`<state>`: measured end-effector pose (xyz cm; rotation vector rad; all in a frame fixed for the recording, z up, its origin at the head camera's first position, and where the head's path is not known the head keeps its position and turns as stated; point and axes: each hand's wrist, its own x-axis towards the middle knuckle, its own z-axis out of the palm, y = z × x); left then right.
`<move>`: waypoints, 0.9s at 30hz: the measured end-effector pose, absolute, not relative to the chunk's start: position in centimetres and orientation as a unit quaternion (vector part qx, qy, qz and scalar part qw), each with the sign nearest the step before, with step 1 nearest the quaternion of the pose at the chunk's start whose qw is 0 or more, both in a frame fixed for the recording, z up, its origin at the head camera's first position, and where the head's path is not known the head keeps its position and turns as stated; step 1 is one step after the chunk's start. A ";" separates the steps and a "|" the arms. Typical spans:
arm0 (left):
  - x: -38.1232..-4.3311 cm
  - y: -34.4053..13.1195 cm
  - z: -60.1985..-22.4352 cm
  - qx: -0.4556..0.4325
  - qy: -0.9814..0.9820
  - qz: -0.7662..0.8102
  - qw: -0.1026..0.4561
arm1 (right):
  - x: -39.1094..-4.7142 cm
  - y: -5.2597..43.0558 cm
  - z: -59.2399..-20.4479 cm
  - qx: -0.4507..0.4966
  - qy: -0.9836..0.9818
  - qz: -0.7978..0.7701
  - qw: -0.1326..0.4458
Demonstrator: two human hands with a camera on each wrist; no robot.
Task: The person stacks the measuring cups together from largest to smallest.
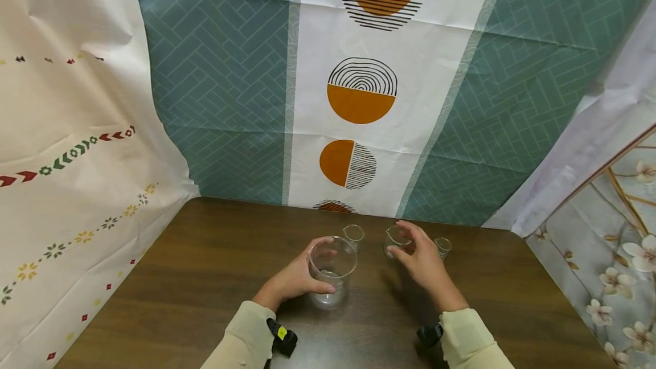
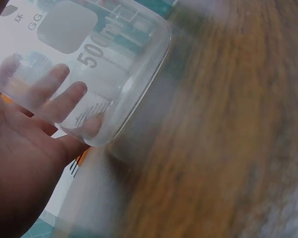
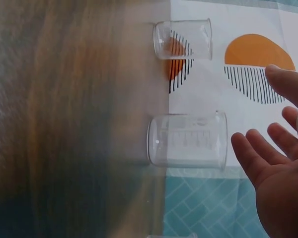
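Observation:
My left hand [image 1: 297,281] grips a large clear glass beaker [image 1: 335,263] from its left side, thumb across the near wall and fingers round the far side. In the left wrist view the beaker [image 2: 121,62] shows a "500ml" print, and the fingers are seen through its glass. My right hand [image 1: 424,258] is beside a medium beaker [image 1: 391,244], its thumb and fingers spread. The right wrist view has a gap between these fingertips and the medium beaker [image 3: 188,141], which stands upright on the table.
A small beaker [image 1: 353,233] stands behind the large one. Another small beaker [image 1: 443,245] is right of my right hand, partly hidden by it. All are on a brown wooden table [image 1: 230,244], with a patterned cloth [image 1: 236,101] hanging along its back edge.

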<state>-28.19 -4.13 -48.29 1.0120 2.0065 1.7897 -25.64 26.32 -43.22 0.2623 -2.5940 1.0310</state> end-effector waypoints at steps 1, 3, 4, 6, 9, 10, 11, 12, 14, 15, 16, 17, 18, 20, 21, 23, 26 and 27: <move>-28.2 -4.1 -48.3 0.349 0.692 0.618 0.134 | -25.7 26.4 -43.1 0.091 -0.913 0.360 0.168; -28.2 -4.1 -48.3 0.347 0.693 0.618 0.133 | -25.7 26.5 -42.9 0.089 -0.916 0.356 0.164; -28.2 -4.1 -48.4 0.347 0.693 0.618 0.133 | -25.7 26.6 -42.8 0.088 -0.918 0.351 0.163; -28.2 -4.2 -48.4 0.347 0.692 0.619 0.133 | -25.8 26.8 -42.7 0.082 -0.923 0.343 0.156; -28.2 -4.2 -48.4 0.347 0.691 0.619 0.135 | -26.0 27.1 -42.4 0.080 -0.931 0.324 0.149; -28.2 -4.2 -48.3 0.347 0.692 0.618 0.135 | -26.1 27.2 -42.3 0.080 -0.933 0.318 0.147; -28.2 -4.2 -48.3 0.347 0.692 0.618 0.135 | -26.2 27.3 -42.2 0.080 -0.935 0.314 0.143; -28.2 -4.2 -48.3 0.348 0.693 0.617 0.135 | -26.3 27.4 -42.1 0.080 -0.937 0.309 0.141; -28.2 -4.2 -48.4 0.349 0.694 0.615 0.134 | -26.4 27.6 -42.0 0.079 -0.939 0.305 0.137; -28.3 -4.2 -48.4 0.349 0.695 0.615 0.134 | -26.5 27.6 -41.9 0.079 -0.940 0.301 0.136; -28.3 -4.2 -48.4 0.350 0.695 0.614 0.133 | -26.5 27.7 -41.9 0.080 -0.941 0.299 0.136; -28.3 -4.2 -48.4 0.351 0.694 0.614 0.133 | -26.6 27.7 -41.8 0.079 -0.942 0.296 0.135; -28.3 -4.2 -48.4 0.352 0.694 0.614 0.133 | -26.7 27.8 -41.8 0.080 -0.943 0.292 0.136; -28.3 -4.2 -48.4 0.353 0.693 0.614 0.132 | -26.9 27.9 -41.7 0.082 -0.947 0.280 0.135; -28.2 -4.2 -48.4 0.355 0.692 0.615 0.131 | -27.0 27.9 -41.6 0.083 -0.950 0.271 0.135; -28.2 -4.2 -48.4 0.358 0.688 0.617 0.131 | -27.2 28.0 -41.5 0.084 -0.955 0.254 0.130; -28.2 -4.2 -48.3 0.360 0.686 0.618 0.131 | -27.5 28.1 -41.4 0.088 -0.961 0.233 0.118; -28.2 -4.2 -48.3 0.360 0.685 0.619 0.132 | -27.6 28.1 -41.3 0.089 -0.963 0.228 0.113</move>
